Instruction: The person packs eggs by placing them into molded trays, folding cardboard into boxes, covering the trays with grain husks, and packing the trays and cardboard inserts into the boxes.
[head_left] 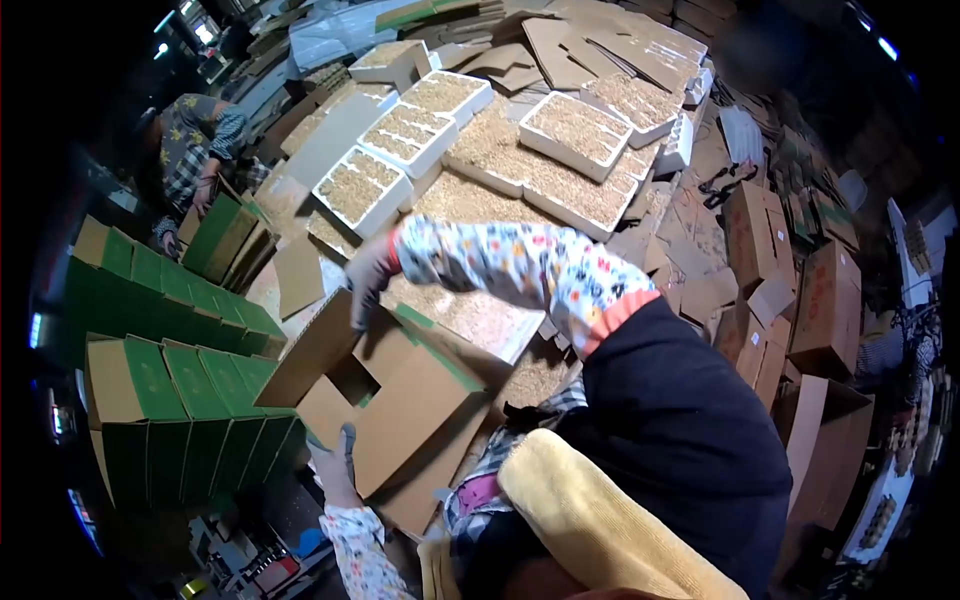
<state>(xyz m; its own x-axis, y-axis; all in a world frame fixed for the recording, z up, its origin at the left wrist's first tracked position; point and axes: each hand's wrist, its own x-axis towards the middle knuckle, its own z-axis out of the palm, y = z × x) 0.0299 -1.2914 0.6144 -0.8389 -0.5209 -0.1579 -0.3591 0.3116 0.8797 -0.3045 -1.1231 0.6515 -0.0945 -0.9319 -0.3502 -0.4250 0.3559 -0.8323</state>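
Note:
A brown cardboard box (415,405) with green on its outside stands tilted in front of me, its flaps partly folded and a dark gap showing between them. Gloved in grey, my right hand (370,280) grips the upper edge of a raised flap. My left hand (335,465), also in a grey glove, holds the lower left corner of the same box. Both sleeves have a floral print.
Rows of green boxes (195,385) stand at the left. White trays of brown pieces (575,130) cover the surface ahead. A co-worker (195,150) handles boxes at upper left. Brown cartons (825,305) stack at the right.

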